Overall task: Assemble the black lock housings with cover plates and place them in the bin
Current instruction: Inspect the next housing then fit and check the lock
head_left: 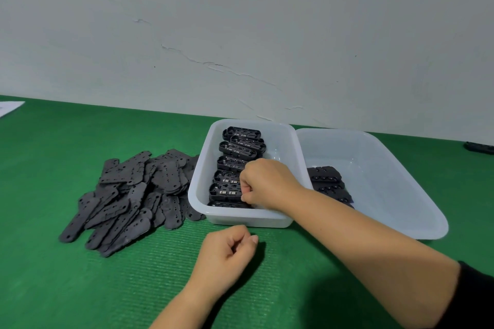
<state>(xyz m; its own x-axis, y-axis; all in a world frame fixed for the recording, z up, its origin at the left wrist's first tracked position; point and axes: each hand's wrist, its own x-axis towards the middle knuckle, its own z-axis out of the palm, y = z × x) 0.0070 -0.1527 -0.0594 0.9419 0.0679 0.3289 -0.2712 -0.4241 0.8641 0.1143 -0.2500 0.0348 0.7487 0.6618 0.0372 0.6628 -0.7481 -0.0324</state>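
A white bin [283,139] in the middle holds a row of several open black lock housings [238,148]. My right hand [267,184] reaches into this bin and its fingers close around a housing near the front of the row; the grip itself is partly hidden. My left hand [227,254] rests on the green mat in front of the bin, fingers curled, with nothing in it. A pile of dark grey cover plates [128,200] lies left of the bin. A second clear bin [395,157] on the right contains a few assembled housings [327,180].
A green mat [80,288] covers the table, which ends at a grey cracked wall behind. A white sheet of paper [9,107] lies at the far left edge. A black part [478,147] sits at the far right edge.
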